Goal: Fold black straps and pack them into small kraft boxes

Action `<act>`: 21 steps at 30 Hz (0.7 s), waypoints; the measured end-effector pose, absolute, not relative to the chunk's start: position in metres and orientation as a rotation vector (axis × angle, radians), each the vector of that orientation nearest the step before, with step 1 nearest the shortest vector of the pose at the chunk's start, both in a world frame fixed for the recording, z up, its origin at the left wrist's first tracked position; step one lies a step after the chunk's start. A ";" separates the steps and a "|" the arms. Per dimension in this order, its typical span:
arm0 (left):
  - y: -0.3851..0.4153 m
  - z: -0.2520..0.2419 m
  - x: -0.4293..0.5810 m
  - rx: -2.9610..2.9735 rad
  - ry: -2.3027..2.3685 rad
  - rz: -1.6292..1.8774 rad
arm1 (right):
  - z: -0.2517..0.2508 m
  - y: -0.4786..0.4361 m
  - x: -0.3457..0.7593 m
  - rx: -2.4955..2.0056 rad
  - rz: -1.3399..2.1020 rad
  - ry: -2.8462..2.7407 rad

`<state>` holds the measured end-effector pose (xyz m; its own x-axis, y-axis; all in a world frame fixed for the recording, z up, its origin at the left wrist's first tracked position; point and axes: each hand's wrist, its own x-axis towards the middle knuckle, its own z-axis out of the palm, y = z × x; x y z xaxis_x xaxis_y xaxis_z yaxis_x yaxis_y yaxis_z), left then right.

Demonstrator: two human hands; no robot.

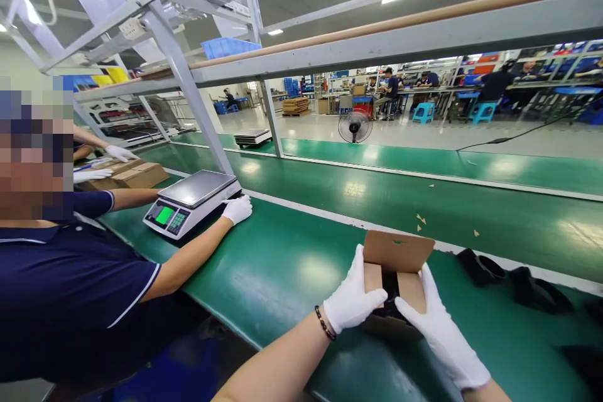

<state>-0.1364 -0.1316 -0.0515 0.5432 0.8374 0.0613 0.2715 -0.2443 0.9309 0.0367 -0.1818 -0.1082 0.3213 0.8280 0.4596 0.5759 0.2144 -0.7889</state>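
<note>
A small brown cardboard box point(398, 250) stands open on the green bench point(282, 264), its lid flap raised away from me. Something black lies inside it between the side flaps. My left hand point(352, 298), in a white glove, grips the box's left side with the thumb on the left flap. My right hand point(436, 320), also gloved, presses on the right flap and the box's right side. A dark bead bracelet point(325, 323) sits on my left wrist.
Black items point(483, 267) lie on the bench right of the box. A co-worker in a dark blue shirt point(61, 282) sits at my left, gloved hand point(238, 208) beside a weighing scale point(193, 201). Cardboard boxes point(134, 174), a second scale point(253, 137) and a fan point(355, 127) lie beyond.
</note>
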 end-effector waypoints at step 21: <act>-0.118 -0.036 -0.150 2.785 0.418 0.650 | -0.085 -0.211 0.087 -1.221 -0.425 -2.123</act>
<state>-0.1501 -0.1180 -0.0358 0.8595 0.3301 0.3904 0.2182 -0.9274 0.3038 0.0870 -0.2114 -0.0851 -0.3601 0.6476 0.6716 0.8562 0.5153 -0.0379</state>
